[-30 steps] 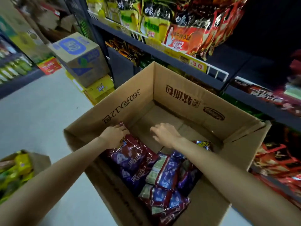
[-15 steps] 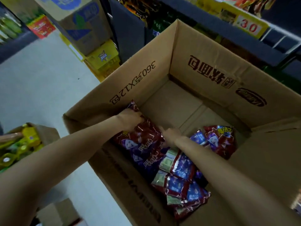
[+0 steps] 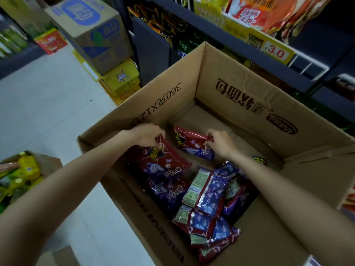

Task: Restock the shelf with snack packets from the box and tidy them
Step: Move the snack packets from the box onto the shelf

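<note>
Snack packets point(image 3: 194, 187), red and purple, lie heaped in the near half of an open cardboard box point(image 3: 240, 104) on the shop floor, as a person draws two of them out. At 9 o'clock of the heap, the left hand point(image 3: 148, 136) pinches the top edge of one red packet point(image 3: 165, 160), which lies against the box's left wall. At 12 o'clock, the right hand point(image 3: 221, 144) has its fingers curled round the end of a second packet point(image 3: 192, 144), tilted over the bare cardboard bottom. Both hands are closed on their packets, neither yet clear of the box. The step in hand looks to be the pick-up: stock is being gathered, and nothing from this pair has reached the shelf point(image 3: 265, 52), which runs past the box from 12 to 2 o'clock with a yellow price tag point(image 3: 276, 52) on its rail. The next move likely calls for lifting both packets over the tall far wall and up to the shelf without creasing them, then setting them upright and facing out. Many packets remain, so the restocking seems far from finished.
</note>
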